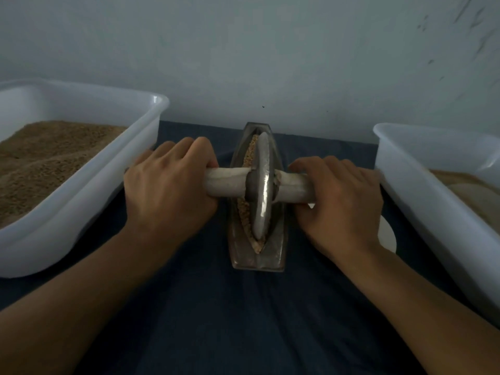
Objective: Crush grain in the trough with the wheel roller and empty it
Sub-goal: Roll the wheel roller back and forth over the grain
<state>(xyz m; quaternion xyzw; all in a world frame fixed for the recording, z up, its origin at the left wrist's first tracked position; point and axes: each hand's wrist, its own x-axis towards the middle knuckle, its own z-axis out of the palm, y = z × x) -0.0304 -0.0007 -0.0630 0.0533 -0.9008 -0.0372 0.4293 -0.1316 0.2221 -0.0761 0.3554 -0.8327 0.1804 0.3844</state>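
My left hand (pixel 167 185) and right hand (pixel 338 201) grip the grey metal wheel roller (pixel 261 185) between two white plastic tubs (pixel 151 131); the right tub (pixel 405 180) hides a white disc (pixel 387 234).

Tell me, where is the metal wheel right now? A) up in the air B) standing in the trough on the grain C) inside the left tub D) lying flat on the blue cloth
B: the wheel stands on edge in the trough, with grain beside it, while the left hand and right hand grip its handles.
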